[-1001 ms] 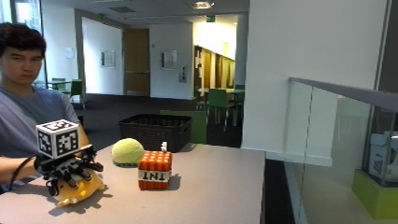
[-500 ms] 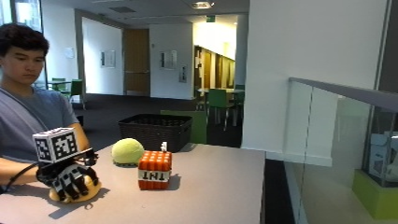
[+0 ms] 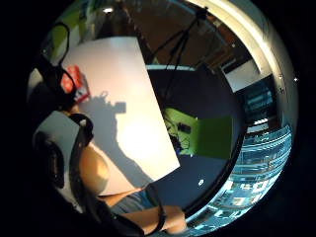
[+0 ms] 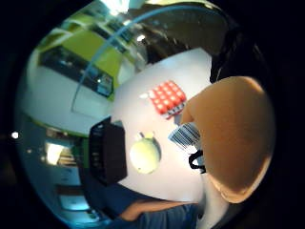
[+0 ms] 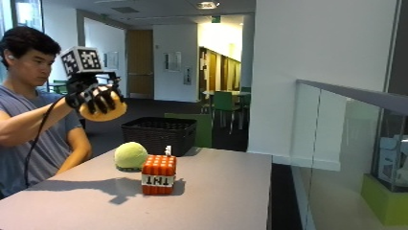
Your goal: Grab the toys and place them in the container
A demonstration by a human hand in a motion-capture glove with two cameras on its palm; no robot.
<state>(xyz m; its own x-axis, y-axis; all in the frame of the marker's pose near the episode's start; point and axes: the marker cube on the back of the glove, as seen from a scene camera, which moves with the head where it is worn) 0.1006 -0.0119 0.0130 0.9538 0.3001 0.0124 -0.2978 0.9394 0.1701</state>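
The orange plush toy (image 5: 104,109) is held in the air above the counter's (image 5: 210,191) near left end, the gloved right hand (image 5: 94,98) curled round it from above. It appears roundish; no long axis or facing can be made out. Recommended: carry it level toward the black basket (image 5: 158,134) at the far edge, releasing only once over the opening. The green ball (image 5: 130,155) and TNT block (image 5: 159,174) rest on the counter, touching or nearly so.

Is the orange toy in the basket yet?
Not yet. The gloved right hand holds the orange toy up in the air, above the table, not inside the black basket.
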